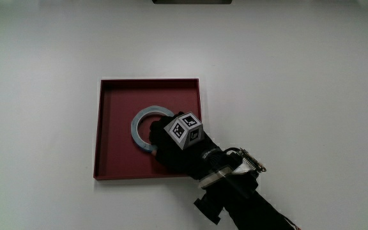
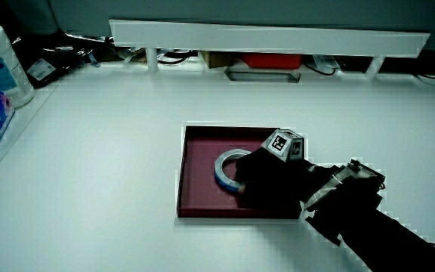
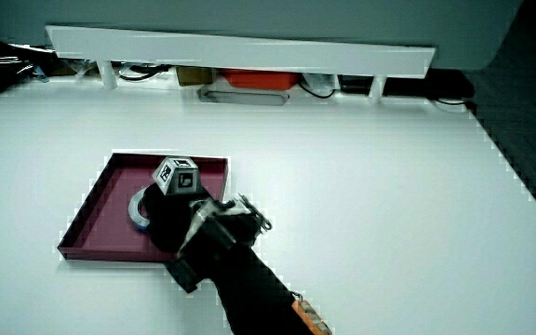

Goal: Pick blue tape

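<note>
Hand point(image 1: 171, 144) down on the blue tape point(image 1: 139, 128), inside the red tray point(image 1: 147, 172).

Can't honestly tell if the fingers are closed on the roll or just resting on it, the glove covers that part. Tape lies flat on the tray floor, half under the hand. The cube point(image 1: 184, 130) sits on the hand's back, forearm point(image 1: 248, 204) running out over the tray's rim toward the person.

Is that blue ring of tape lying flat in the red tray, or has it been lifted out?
Lying flat in the tray. The blue tape rests on the floor of the red tray, with the hand over one side of it.
</note>
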The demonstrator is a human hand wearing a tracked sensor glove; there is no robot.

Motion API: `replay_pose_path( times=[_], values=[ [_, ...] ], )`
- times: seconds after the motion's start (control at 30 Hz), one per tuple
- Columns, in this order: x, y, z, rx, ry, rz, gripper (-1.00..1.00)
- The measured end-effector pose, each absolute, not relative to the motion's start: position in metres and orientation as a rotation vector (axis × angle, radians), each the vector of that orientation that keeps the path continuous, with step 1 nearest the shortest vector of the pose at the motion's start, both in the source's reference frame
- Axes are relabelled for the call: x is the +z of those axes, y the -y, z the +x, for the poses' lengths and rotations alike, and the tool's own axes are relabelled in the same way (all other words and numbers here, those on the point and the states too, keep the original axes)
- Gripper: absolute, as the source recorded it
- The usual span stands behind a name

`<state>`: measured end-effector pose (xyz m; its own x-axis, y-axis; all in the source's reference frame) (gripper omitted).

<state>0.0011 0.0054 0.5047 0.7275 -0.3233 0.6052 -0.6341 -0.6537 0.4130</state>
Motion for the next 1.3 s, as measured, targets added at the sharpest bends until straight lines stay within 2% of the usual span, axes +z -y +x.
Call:
replay_pose_path(
  times=[0.17, 0.5, 0.97, 1.17, 1.3],
  values=[
    [0.500, -0.010, -0.002, 0.616, 0.760, 2.354, 1.00],
    [0.496, -0.013, 0.000, 0.676, 0.785, 2.322, 1.00],
    [0.456, -0.011, 0.028, 0.702, 0.821, 2.359, 1.00],
    [0.410, -0.009, 0.052, 0.742, 0.781, 2.386, 1.00],
    [0.400, -0.008, 0.072, 0.727, 0.745, 2.427, 1.00]
  ],
)
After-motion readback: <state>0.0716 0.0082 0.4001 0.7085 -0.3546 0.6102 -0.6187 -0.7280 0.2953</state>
